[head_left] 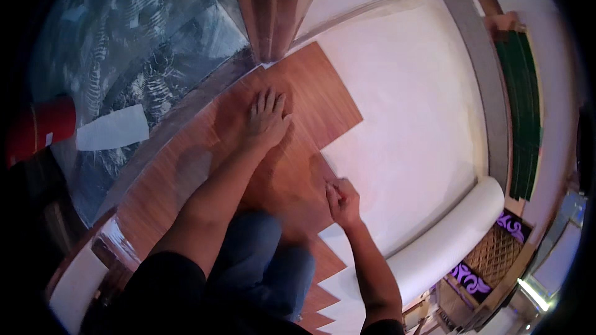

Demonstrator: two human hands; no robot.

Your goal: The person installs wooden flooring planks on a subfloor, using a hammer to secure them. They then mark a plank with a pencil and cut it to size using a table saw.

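Planks (316,80) on white underlay (410,99), brown column (270,12) beside; left hand (269,123) splayed; right hand (345,201) curled, grip unclear.

Planks (295,170) left of roll (451,236)

A pale-walled room beside a brown wooden post (273,9).
Left of the post spreads a smeared, blue-grey floor (127,37); at right, a grey strip (483,74) borders a dark green panel (520,111), with a purple-trimmed lattice (495,254) and a glowing light (534,294) below.
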